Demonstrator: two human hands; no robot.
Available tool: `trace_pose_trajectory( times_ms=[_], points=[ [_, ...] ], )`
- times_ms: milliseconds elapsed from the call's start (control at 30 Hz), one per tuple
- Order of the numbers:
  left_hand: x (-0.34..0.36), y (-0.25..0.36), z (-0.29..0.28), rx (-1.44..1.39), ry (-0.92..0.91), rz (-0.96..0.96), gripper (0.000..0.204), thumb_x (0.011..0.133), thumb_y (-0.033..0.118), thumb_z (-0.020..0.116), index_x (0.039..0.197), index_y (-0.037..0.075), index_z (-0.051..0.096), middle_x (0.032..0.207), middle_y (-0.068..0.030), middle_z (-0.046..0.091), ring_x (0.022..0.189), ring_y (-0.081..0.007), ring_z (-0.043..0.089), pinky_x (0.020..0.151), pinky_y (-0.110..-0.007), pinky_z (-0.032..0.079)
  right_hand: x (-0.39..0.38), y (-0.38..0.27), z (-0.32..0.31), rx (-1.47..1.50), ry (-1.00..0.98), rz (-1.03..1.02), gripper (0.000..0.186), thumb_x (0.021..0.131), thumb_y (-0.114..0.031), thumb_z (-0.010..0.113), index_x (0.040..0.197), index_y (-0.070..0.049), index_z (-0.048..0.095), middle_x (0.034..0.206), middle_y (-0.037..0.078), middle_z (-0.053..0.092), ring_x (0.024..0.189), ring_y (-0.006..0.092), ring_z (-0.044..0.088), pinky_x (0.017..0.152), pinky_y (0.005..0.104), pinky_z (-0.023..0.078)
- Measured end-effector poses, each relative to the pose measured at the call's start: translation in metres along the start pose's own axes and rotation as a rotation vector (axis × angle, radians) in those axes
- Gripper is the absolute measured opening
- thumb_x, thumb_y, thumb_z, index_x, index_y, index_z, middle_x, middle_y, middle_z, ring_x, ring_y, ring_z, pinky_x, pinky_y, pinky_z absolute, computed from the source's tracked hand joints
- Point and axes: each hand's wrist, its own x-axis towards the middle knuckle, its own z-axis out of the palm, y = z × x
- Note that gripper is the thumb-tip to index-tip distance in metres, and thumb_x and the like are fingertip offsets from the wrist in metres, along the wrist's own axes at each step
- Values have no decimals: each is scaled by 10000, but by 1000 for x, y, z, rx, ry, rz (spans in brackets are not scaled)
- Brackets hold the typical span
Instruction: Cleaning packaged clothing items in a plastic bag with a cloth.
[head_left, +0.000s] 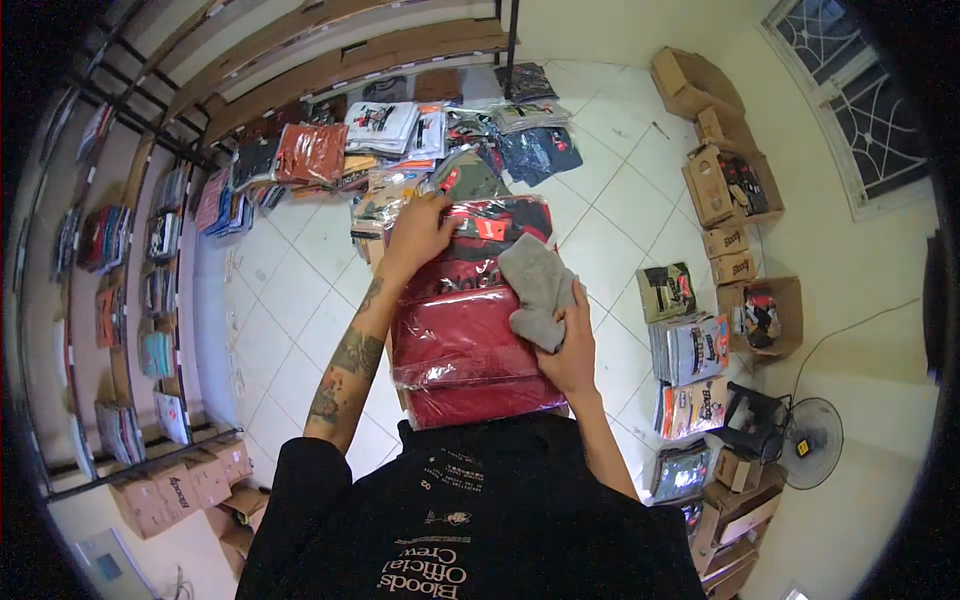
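- The right hand [570,358] has its grip closed on a crumpled grey cloth [535,280], pinching its lower right part between thumb and fingers.
- The grey cloth lies over the right edge of the dark-and-red garment pack [488,215], partly covering its front.
- The left hand [424,235] rests at that pack's upper left corner, fingers bent over the plastic; I cannot tell whether its grip pinches the film or only presses on it.
- The dark-and-red pack lies at the far end of a shiny maroon pack [465,335], whose near edge reaches the person's black shirt [470,500].
- Beyond the hands, bagged garments [380,125] stand in piles toward the tiled floor's [620,205] far edge.
- Along the floor's right side are more garment piles [690,350], open cardboard boxes [715,195] and a round fan [815,440].
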Motion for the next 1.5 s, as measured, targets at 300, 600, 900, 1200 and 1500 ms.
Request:
trace_pose_trajectory(
  times_ms=[300,600,900,1200,1500],
  points=[
    [-15,29,-35,-26,62,-12,102,876,130,654,964,129,705,771,-140,703,812,-379,681,688,-486,521,3,56,-1,562,21,262,430,909,-75,635,1327,-4,560,1199,127,662,1101,220,621,986,343,461],
    [-139,95,-54,53,21,132,414,788,42,636,1199,88,664,1171,-80,720,1118,-229,672,932,-409,485,11,73,-27,1416,234,738,590,1034,-426,483,1481,-45,431,1476,131,514,1316,300,541,1108,444,436],
    [-211,106,-14,-16,40,123,344,843,74,688,1186,72,690,1346,-60,650,1336,-212,545,1118,-423,405,77,16,-60,450,-407,30,517,788,-145,670,1296,-75,603,1265,183,654,1244,347,579,1162,470,343],
    [-232,96,8,-76,142,104,176,798,186,772,957,113,755,853,-59,699,865,-245,675,888,-443,497,66,-90,95,-11,-657,-718,855,644,-134,694,1461,-138,443,1532,67,465,1479,381,318,1200,599,188],
    [-213,102,-3,-66,92,111,274,837,151,726,1102,84,741,1167,-70,722,1136,-217,661,1080,-403,452,84,-36,20,-138,-715,-667,822,636,-138,747,1422,-257,537,1514,24,485,1328,338,482,1111,528,361]
  ],
)
